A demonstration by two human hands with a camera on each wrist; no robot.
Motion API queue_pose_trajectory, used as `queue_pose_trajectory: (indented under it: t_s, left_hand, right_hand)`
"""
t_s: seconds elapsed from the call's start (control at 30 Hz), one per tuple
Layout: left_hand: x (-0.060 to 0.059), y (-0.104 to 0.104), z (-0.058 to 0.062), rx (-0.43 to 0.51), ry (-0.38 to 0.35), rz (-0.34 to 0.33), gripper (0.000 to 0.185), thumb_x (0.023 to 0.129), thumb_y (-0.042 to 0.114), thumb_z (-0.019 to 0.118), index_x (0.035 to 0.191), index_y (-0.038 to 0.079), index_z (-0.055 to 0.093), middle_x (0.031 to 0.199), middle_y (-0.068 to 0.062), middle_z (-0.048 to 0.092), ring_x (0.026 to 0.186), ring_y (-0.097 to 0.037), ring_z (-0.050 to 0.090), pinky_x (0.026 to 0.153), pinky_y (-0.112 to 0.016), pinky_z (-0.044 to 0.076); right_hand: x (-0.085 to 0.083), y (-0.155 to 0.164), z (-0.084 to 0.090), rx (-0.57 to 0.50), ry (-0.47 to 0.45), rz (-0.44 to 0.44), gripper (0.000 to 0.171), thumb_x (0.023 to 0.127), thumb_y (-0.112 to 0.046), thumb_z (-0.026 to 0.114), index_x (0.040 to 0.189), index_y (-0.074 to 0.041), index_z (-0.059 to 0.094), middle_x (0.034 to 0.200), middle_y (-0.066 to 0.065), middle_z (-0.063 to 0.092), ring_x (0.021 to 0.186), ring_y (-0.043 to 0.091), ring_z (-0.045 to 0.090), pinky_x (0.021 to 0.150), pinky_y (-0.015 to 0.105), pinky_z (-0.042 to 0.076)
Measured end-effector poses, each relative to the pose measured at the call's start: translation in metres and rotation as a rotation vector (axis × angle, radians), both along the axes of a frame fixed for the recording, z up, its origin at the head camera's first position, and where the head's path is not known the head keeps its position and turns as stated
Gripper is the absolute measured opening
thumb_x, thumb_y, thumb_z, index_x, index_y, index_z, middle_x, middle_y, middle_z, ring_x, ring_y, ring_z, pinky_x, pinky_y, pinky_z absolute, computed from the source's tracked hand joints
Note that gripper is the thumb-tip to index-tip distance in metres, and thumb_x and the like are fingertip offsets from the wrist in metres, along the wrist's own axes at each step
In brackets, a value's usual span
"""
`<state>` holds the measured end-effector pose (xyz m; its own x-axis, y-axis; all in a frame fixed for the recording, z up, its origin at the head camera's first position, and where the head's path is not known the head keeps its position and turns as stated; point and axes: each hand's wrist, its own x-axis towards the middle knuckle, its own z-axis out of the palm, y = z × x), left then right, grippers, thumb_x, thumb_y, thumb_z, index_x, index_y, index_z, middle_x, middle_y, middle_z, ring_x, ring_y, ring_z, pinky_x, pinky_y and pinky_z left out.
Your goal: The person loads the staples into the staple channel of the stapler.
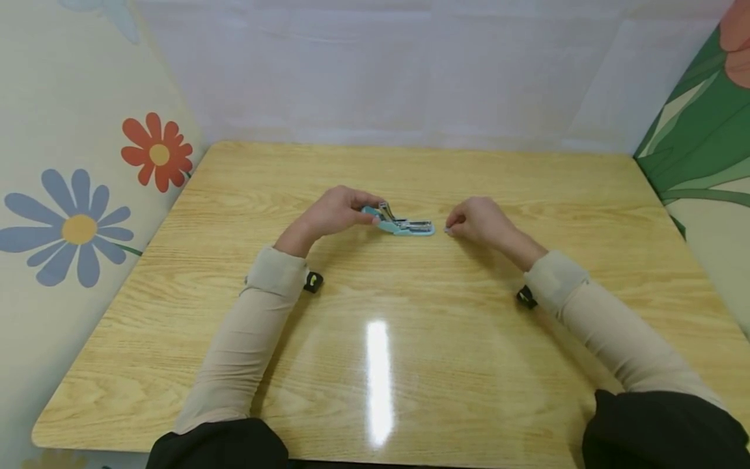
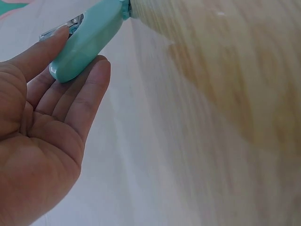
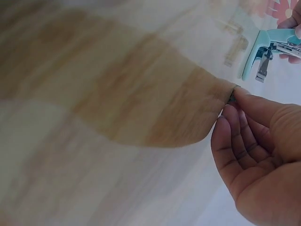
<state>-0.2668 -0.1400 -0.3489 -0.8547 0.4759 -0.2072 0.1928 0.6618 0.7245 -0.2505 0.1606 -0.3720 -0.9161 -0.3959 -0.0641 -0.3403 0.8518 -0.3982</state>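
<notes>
A light teal stapler [image 1: 404, 229] lies swung open above the middle of the table, its metal parts exposed. My left hand [image 1: 338, 212] grips its rear end between thumb and fingers. From the left wrist view, the thumb presses the upper side of the stapler [image 2: 89, 44] and the fingers lie beneath. Just right of the stapler's front tip, my right hand [image 1: 483, 223] pinches a small grey strip [image 1: 447, 230] with thumb and fingertips. In the right wrist view the strip [image 3: 231, 97] is mostly hidden by the fingers; what it is cannot be made out. It stands apart from the stapler.
The wood-grain table [image 1: 375, 286] spreads under both arms. A white sheet [image 1: 410, 71] hangs behind its far edge. Flower-painted walls [image 1: 76, 326] stand at both sides. Small black devices [image 1: 314, 282] sit at the wrists.
</notes>
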Motion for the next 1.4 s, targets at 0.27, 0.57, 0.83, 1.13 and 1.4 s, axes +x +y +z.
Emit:
queue_pose_trajectory:
  t_s: [0.27, 0.57, 0.83, 1.13, 1.4]
  left_hand:
    - [0.000, 0.000, 0.001, -0.006, 0.021, -0.009, 0.043, 0.093, 0.031, 0.068, 0.135, 0.025, 0.061, 0.136, 0.002, 0.062, 0.135, -0.020, 0.049, 0.110, -0.047, 0.041]
    - [-0.001, 0.001, 0.001, -0.011, 0.022, -0.011, 0.044, 0.093, 0.030, 0.068, 0.136, 0.023, 0.060, 0.134, 0.001, 0.064, 0.135, -0.020, 0.049, 0.110, -0.046, 0.040]
    - [-0.001, 0.001, 0.003, -0.022, 0.016, -0.025, 0.046, 0.093, 0.030, 0.068, 0.137, 0.022, 0.059, 0.134, 0.000, 0.064, 0.135, -0.020, 0.049, 0.110, -0.045, 0.041]
    - [0.001, 0.000, 0.003, -0.027, 0.000, -0.026, 0.045, 0.094, 0.031, 0.067, 0.137, 0.024, 0.059, 0.137, 0.001, 0.062, 0.139, -0.021, 0.045, 0.111, -0.046, 0.039]
    - [0.000, 0.001, 0.002, -0.023, 0.012, -0.026, 0.045, 0.094, 0.031, 0.067, 0.137, 0.023, 0.059, 0.136, 0.001, 0.062, 0.137, -0.021, 0.047, 0.111, -0.046, 0.040]
  right_hand:
    - [0.000, 0.002, 0.000, 0.003, 0.021, 0.026, 0.011, 0.089, -0.018, 0.072, 0.095, -0.010, 0.077, 0.098, 0.009, 0.076, 0.093, 0.024, 0.070, 0.089, 0.041, 0.053]
    - [-0.005, 0.012, 0.000, -0.161, -0.051, -0.077, 0.018, 0.089, -0.019, 0.068, 0.102, -0.007, 0.073, 0.096, 0.010, 0.075, 0.078, 0.018, 0.067, 0.071, 0.031, 0.054]
    - [-0.004, 0.014, 0.003, -0.230, -0.078, -0.112, 0.025, 0.091, -0.021, 0.065, 0.110, -0.009, 0.075, 0.101, 0.009, 0.076, 0.081, 0.019, 0.068, 0.070, 0.026, 0.051]
    - [-0.002, 0.016, 0.008, -0.334, -0.112, -0.169, 0.029, 0.094, -0.020, 0.064, 0.120, -0.010, 0.071, 0.117, 0.012, 0.072, 0.100, 0.023, 0.069, 0.080, 0.031, 0.055]
    - [-0.002, 0.012, 0.010, -0.447, -0.129, -0.173, 0.030, 0.097, -0.023, 0.062, 0.122, -0.008, 0.069, 0.113, 0.014, 0.073, 0.095, 0.023, 0.072, 0.084, 0.035, 0.057]
